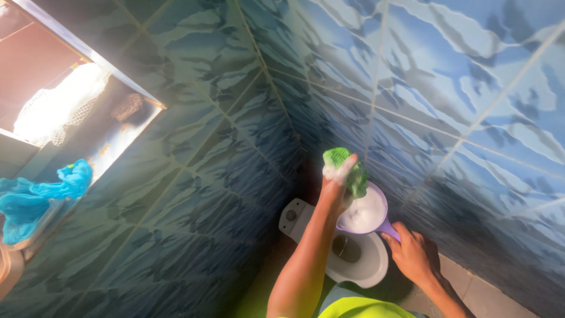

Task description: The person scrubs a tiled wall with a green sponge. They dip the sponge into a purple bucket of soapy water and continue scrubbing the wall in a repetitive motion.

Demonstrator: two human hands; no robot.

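Observation:
My left hand (336, 187) is raised and grips a green scrub sponge (346, 165) covered in white foam, held against the blue tiled wall near the corner. My right hand (414, 254) holds the handle of a purple scoop (376, 219) filled with white soapy foam, just below and to the right of the sponge. The sponge's lower edge overlaps the scoop's rim.
Below the hands sits a white squat toilet pan (359, 259) on the floor. Blue patterned tiles (223, 176) cover both walls, which meet in a corner. A window ledge at the left carries a bright blue cloth (35, 200). A yellow-green garment (365, 307) shows at the bottom.

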